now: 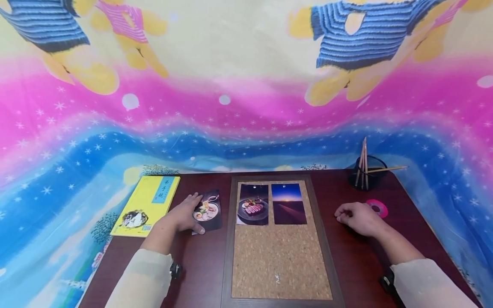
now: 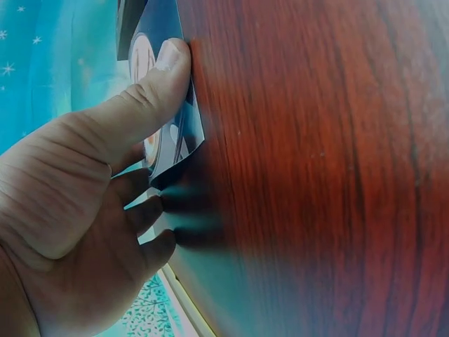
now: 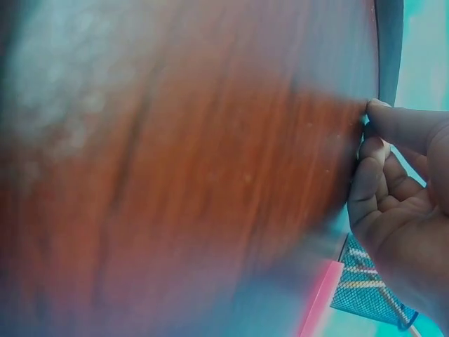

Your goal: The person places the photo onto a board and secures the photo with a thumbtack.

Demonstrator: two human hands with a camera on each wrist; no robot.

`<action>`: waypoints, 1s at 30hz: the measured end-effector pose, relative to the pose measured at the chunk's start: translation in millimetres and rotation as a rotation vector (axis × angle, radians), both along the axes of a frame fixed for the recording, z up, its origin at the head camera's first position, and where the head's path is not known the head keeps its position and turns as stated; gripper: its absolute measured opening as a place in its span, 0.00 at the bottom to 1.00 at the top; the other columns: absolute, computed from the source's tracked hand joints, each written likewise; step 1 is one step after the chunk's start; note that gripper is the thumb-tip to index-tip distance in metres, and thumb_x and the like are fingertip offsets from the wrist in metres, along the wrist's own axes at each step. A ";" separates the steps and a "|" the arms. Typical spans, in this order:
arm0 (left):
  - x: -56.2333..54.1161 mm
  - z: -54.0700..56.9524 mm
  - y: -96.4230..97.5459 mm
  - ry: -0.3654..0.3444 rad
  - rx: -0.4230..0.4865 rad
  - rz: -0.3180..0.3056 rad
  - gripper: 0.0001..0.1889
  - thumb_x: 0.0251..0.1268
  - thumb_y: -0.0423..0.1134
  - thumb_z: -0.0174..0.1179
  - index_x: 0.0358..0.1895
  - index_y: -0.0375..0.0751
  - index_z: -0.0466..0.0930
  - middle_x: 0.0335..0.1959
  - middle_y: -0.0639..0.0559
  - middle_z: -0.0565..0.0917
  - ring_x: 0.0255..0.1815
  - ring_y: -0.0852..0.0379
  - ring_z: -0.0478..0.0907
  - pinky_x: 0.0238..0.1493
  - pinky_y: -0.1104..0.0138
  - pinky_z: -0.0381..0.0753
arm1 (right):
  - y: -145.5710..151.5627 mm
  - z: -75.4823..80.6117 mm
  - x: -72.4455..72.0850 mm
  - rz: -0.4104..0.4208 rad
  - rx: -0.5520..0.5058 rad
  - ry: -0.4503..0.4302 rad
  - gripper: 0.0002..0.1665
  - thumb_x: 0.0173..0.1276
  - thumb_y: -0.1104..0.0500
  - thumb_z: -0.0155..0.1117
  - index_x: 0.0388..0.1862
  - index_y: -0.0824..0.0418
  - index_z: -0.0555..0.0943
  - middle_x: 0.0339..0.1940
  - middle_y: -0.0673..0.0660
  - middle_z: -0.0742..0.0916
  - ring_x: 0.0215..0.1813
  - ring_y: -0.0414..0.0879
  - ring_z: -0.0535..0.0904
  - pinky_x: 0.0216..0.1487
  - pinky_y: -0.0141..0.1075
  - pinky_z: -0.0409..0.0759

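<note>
My left hand [image 1: 183, 215] lies across the left part of a photo [image 1: 211, 205] of a noodle bowl on the desk, left of a cork board [image 1: 281, 263]. In the left wrist view its thumb [image 2: 165, 84] overlaps the photo's face, and the other fingers bend down by the edge. Two photos hang at the top of the board: a plate of sliced meat [image 1: 253, 205] and a sunset road [image 1: 289, 204]. My right hand [image 1: 358, 217] rests on the desk right of the board, fingers loosely curled, beside a pink disc [image 1: 379, 208]. Nothing shows between its fingertips.
A yellow book [image 1: 148, 192] lies at the left of the dark red desk [image 1: 196, 273]. At the back right stands a black mesh cup [image 1: 360, 182] with several pencils [image 1: 362, 162]. A printed cloth [image 1: 231, 119] with bears and snowflakes hangs around the desk.
</note>
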State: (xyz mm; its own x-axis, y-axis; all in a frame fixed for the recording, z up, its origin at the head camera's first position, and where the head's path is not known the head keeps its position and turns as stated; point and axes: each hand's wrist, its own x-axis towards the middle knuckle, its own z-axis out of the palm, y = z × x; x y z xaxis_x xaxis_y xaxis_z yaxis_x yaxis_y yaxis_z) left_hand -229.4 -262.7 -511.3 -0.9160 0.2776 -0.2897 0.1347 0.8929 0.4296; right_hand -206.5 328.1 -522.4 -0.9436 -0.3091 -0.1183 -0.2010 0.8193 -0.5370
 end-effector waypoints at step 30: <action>18.0 -5.9 -14.1 0.165 0.064 0.067 0.62 0.42 0.57 0.83 0.81 0.38 0.59 0.73 0.33 0.71 0.71 0.35 0.71 0.68 0.41 0.72 | 2.4 6.2 6.5 -0.004 -0.025 0.060 0.05 0.73 0.57 0.69 0.45 0.48 0.88 0.41 0.46 0.88 0.41 0.43 0.80 0.44 0.43 0.82</action>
State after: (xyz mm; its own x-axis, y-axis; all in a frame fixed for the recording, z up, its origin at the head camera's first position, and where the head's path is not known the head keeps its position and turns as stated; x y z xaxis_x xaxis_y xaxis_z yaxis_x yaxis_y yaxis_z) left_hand -211.5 -276.8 -517.1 -0.9667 0.2275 -0.1175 0.1495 0.8740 0.4624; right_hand -200.0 330.5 -516.2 -0.9501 -0.3073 -0.0539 -0.2301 0.8068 -0.5441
